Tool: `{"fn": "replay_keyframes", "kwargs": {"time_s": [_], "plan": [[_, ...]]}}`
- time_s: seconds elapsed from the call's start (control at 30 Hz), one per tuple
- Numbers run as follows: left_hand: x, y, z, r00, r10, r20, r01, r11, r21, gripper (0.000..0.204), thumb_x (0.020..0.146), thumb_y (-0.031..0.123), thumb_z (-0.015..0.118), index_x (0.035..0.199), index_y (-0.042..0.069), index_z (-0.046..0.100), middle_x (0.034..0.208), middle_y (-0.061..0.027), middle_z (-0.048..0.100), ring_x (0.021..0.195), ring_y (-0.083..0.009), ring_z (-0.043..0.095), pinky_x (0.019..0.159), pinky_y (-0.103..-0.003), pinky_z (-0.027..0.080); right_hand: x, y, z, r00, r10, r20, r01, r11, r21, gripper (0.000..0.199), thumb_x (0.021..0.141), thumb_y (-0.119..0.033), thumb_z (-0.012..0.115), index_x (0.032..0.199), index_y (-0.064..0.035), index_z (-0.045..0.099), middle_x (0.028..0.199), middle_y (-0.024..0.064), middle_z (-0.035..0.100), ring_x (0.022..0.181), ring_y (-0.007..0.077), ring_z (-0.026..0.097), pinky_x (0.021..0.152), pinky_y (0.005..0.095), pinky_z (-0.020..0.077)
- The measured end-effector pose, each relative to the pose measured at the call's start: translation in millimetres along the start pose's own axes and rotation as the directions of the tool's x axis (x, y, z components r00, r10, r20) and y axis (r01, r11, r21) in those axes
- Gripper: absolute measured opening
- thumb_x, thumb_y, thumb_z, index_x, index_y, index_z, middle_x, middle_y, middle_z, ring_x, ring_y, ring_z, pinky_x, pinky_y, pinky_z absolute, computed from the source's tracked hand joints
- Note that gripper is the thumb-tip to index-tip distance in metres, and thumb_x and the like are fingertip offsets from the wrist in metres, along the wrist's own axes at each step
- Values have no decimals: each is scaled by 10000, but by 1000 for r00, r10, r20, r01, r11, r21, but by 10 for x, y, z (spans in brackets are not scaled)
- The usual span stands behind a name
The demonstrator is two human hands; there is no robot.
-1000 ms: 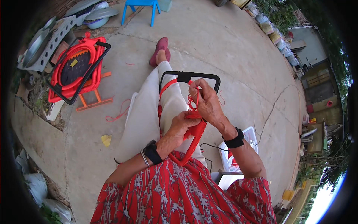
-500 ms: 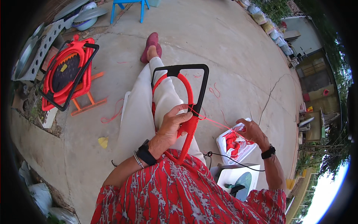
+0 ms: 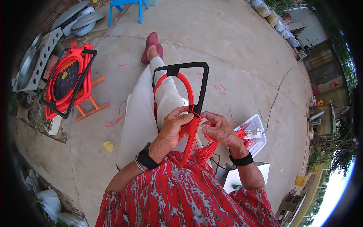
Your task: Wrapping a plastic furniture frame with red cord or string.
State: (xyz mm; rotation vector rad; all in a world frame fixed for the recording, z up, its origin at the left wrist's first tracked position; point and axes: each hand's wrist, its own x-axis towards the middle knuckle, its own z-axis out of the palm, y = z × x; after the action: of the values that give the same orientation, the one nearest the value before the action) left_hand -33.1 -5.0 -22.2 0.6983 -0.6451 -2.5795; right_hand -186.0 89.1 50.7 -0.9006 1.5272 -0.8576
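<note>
My left hand (image 3: 173,126) is closed round the lower red part of a black-and-red looped frame (image 3: 204,85), held over my lap. Red cord is wrapped in tight turns along the frame's edge, up to where the black part begins. Right at that spot, my right hand (image 3: 223,131) pinches red cord against the frame's right edge, its fingertips close to my left thumb. From beneath the right hand hangs a loose hank of red cord (image 3: 206,152). Part of the pinched cord is hidden behind the fingers.
A white plastic tray (image 3: 261,144) holding red cord and a white power strip (image 3: 252,134) sits at the right. Nearer me is a white box (image 3: 242,178). Several red-wrapped frames (image 3: 87,81) are stacked on an orange stand (image 3: 94,110) at the left. A blue chair (image 3: 140,13) stands ahead.
My right hand has come left from beside the tray to the frame, bringing the red cord with it. The taut strand is gone, and the cord hank now hangs by the frame.
</note>
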Motion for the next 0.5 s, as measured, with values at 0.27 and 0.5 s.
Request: {"fn": "replay_keyframes", "kwargs": {"time_s": [0.27, 0.5], "plan": [[-3, 12, -2, 999, -33, -12, 33, 999, -14, 367, 876, 186, 643, 1192, 60, 507, 899, -24, 645, 662, -88, 592, 436, -228, 366, -311, 143, 18, 992, -2, -124, 11, 997, 75, 265, 926, -217, 582, 731, -39, 588, 611, -54, 508, 552, 20, 419, 488, 208, 320], [-3, 32, -38, 994, -70, 82, 77, 994, -83, 273, 912, 277, 566, 1059, 50, 599, 836, -26, 640, 611, -105, 548, 431, -257, 344, -408, 127, 56, 987, -89, -133, 81, 995, -65, 249, 933, -167, 552, 745, -9, 588, 629, -41, 516, 584, 28, 401, 517, 210, 330]]}}
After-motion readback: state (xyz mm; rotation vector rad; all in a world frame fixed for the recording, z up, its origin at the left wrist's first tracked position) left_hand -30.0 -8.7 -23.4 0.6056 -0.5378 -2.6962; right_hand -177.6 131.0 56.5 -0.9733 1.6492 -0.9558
